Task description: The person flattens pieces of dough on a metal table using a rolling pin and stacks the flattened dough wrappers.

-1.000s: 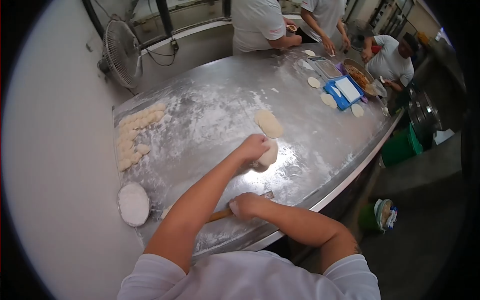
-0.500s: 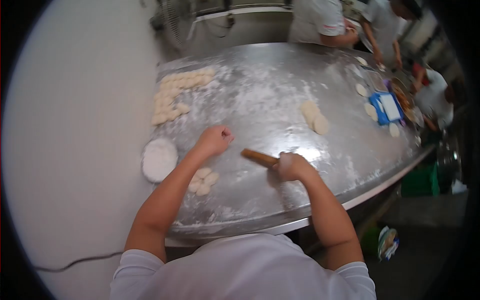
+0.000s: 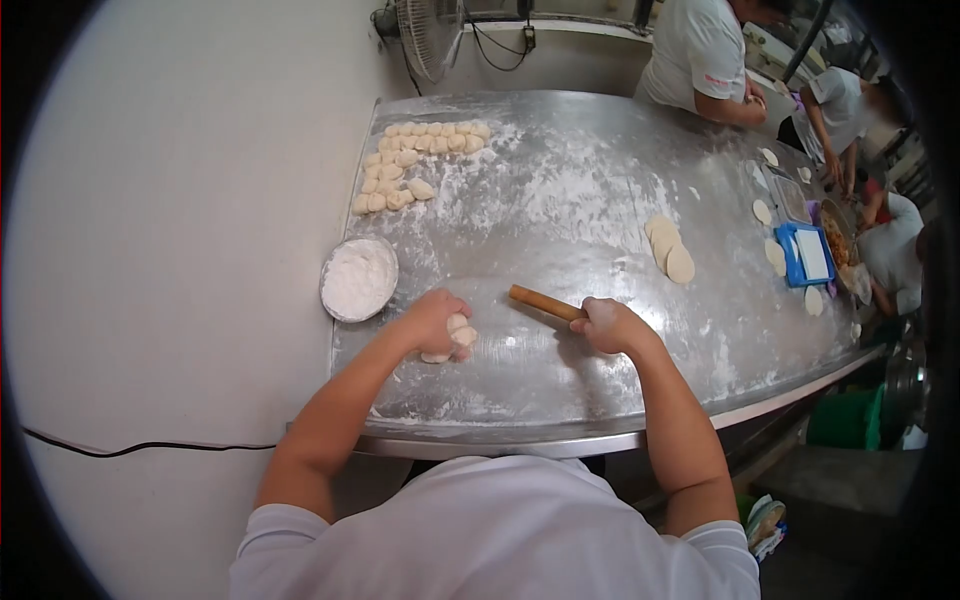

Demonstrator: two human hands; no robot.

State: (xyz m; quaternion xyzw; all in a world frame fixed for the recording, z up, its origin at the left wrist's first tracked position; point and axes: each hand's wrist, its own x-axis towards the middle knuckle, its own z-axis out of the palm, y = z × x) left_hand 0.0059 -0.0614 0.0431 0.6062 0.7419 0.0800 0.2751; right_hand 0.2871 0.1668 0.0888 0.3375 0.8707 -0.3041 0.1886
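My left hand (image 3: pixel 436 322) is over a small cluster of dough pieces (image 3: pixel 461 337) near the front left of the metal table (image 3: pixel 510 390), its fingers curled around some of them. In my right hand (image 3: pixel 608 326) is a wooden rolling pin (image 3: pixel 545 303), gripped at its right end, with the free end pointing left. A short overlapping row of flattened dough rounds (image 3: pixel 679 264) lies beyond my right hand. Rows of dough balls (image 3: pixel 430 140) sit at the table's back left. A bowl of white flour (image 3: pixel 359 280) is just left of my left hand.
Loose flour dusts the table. At the right are a blue tray (image 3: pixel 790 255), more dough rounds (image 3: pixel 775 257) and a pan of filling (image 3: pixel 836 235). Several co-workers in white shirts stand beyond. A fan (image 3: pixel 430 38) hangs at the back left; a green bucket (image 3: pixel 845 418) is below right.
My left hand has left the flattened dough and come to the dough cluster at the left. My right hand has moved the rolling pin rightward from the front edge. The view has shifted.
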